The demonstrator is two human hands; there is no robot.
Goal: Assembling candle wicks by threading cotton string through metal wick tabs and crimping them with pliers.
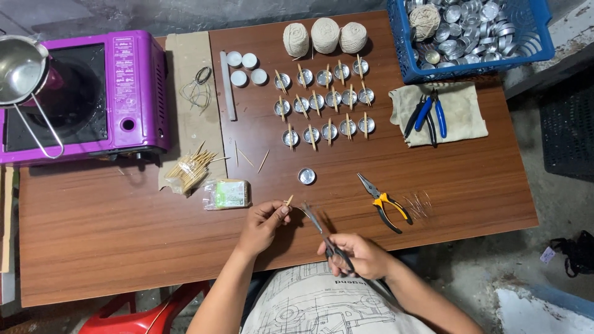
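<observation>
Pinching a short wooden stick (288, 200) between thumb and fingertips, the left hand (265, 221) hovers just above the counter (93, 235) near its front edge; its grip is closed on the stick, whose upper end pokes out past the fingers. The right hand (359, 255) sits lower and to the right, its grip clamped around the handles of scissors (318, 226), with the blades angled up and left toward the stick. The blade tips lie near the stick; whether they touch it cannot be told.

Just above the hands, a single empty metal cup (306, 176) stands alone on the counter. Yellow-handled pliers (385, 203) lie to the right of the scissors, beside a thin scatter of wire (422, 204). Farther back, three rows of metal cups (325, 100) each carry a stick laid across the rim. Behind them stand three balls of twine (325, 36). Four white candles (246, 68) sit to the left of the rows, next to a pale rod (228, 85).

A bundle of sticks (189, 171) rests left of the hands, with a small clear packet (227, 193) beside it. A purple stove (86, 93) occupies the far left corner, with a steel pan (21, 71) on it. A blue basket (473, 37) of cups stands at the far right, and blue-handled cutters (430, 114) lie on a cloth (461, 111) below it.
</observation>
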